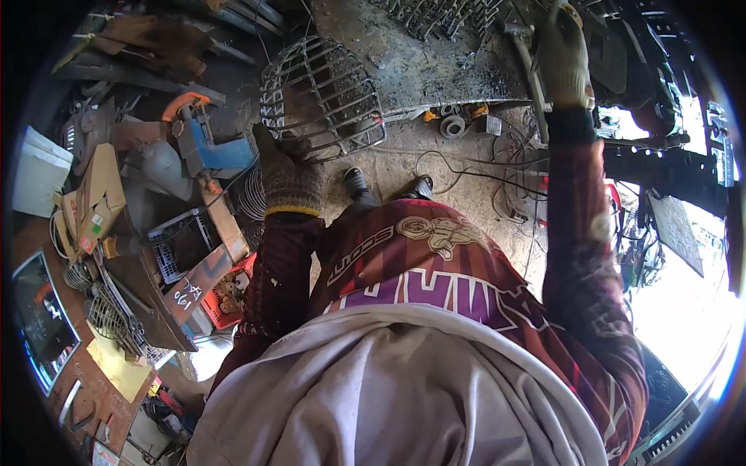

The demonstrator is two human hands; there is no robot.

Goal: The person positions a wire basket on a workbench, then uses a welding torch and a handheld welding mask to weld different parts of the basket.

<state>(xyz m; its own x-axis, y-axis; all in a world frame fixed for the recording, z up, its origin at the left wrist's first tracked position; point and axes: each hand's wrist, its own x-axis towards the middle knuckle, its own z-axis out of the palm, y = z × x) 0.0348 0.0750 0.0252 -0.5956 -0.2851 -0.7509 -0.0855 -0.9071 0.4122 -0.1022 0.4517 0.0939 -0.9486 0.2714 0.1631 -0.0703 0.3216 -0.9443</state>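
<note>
A cage of bent grey metal bars (322, 93), shaped like a rounded basket, is tilted at the near left edge of the metal worktable (420, 66). My left hand (294, 182), in a dark knit glove with a yellow cuff, grips its near left side; some of the fingers are hidden by the bars. At the upper right, my right hand (564, 62), in a pale glove, reaches forward with its fingers curled. What it holds is mostly out of sight. A bent metal bar (531, 74) stands just left of it, at the table's right end.
Upright metal rods (447, 15) crowd the far part of the table. A blue bench vise (214, 147) and a cardboard box (97, 194) are at the left, above a red crate (229, 295). Cables (466, 167) cross the floor, and metal rings (453, 124) lie by the table's edge.
</note>
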